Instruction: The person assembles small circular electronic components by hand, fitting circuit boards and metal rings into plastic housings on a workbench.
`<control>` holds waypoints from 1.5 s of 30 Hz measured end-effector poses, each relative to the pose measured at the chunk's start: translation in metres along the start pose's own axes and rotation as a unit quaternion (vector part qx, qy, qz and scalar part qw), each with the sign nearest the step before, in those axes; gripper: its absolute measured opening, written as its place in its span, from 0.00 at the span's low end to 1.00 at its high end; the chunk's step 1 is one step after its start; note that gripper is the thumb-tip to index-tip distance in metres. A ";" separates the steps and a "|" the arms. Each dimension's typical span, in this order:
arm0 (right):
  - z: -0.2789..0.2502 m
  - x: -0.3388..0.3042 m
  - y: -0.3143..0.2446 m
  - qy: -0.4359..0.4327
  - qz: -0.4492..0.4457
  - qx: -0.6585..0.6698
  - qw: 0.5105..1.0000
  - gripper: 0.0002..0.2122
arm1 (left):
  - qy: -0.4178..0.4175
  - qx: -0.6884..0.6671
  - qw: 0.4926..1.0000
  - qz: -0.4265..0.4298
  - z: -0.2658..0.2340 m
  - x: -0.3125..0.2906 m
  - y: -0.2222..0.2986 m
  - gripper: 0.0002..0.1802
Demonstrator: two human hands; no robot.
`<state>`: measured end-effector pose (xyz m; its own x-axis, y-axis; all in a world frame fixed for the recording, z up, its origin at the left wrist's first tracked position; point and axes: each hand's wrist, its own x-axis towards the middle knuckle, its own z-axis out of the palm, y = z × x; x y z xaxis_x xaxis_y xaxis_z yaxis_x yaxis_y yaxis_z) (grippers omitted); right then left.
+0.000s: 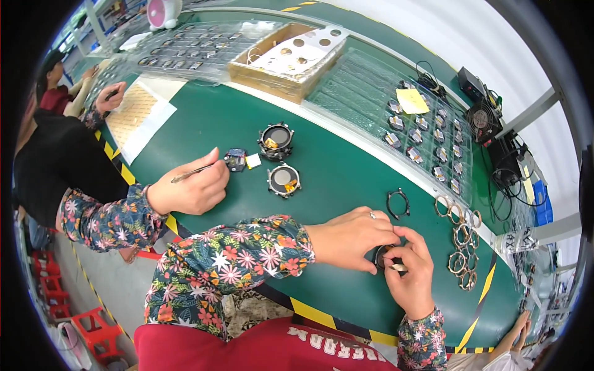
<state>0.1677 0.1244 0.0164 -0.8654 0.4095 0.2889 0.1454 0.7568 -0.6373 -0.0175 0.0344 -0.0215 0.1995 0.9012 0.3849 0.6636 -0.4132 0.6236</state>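
Note:
Near the front of the green table, my left hand bends over a small round dark watch part, holding it between thumb and fingers; the hand covers much of it. Close against it on the right, my right hand is closed in a pinch on a slim tool with a pale end; most of the tool is hidden. Just beyond my hands lies a black ring-shaped watch frame. Several metal watch rings are grouped to the right.
Left of me, a co-worker's hand holds tweezers beside a small circuit module. Round watch cases lie near it. Behind stand a cardboard box and a clear tray of small parts. A black fan sits far right.

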 end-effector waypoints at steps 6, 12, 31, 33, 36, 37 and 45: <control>0.003 0.000 0.002 0.008 0.002 0.010 1.000 0.07 | 0.001 -0.002 1.000 -0.003 0.001 -0.002 0.000 0.32; 0.001 0.001 0.002 0.013 -0.004 0.008 1.000 0.07 | 0.006 -0.004 1.000 -0.001 0.003 -0.002 -0.001 0.31; 0.000 0.000 0.002 0.010 0.000 0.002 1.000 0.07 | -0.011 0.014 1.000 -0.011 0.003 -0.002 0.000 0.30; -0.001 0.000 0.002 0.009 0.007 0.007 1.000 0.07 | -0.013 0.007 1.000 -0.012 0.003 -0.002 0.000 0.30; -0.002 0.000 0.002 0.007 0.014 0.009 1.000 0.07 | -0.014 0.004 1.000 -0.012 0.002 -0.002 0.000 0.30; -0.002 0.000 0.002 0.007 0.014 0.006 1.000 0.07 | -0.014 0.007 1.000 -0.010 0.002 -0.002 0.000 0.30; -0.020 0.003 0.002 0.041 0.062 -0.003 0.997 0.05 | -0.017 0.016 1.000 -0.002 0.001 -0.006 0.001 0.32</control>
<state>0.1746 0.1373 0.0307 -0.7987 0.5403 0.2651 0.2523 0.7005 -0.6676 -0.0176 0.0291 -0.0241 0.2215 0.9067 0.3588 0.6865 -0.4063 0.6030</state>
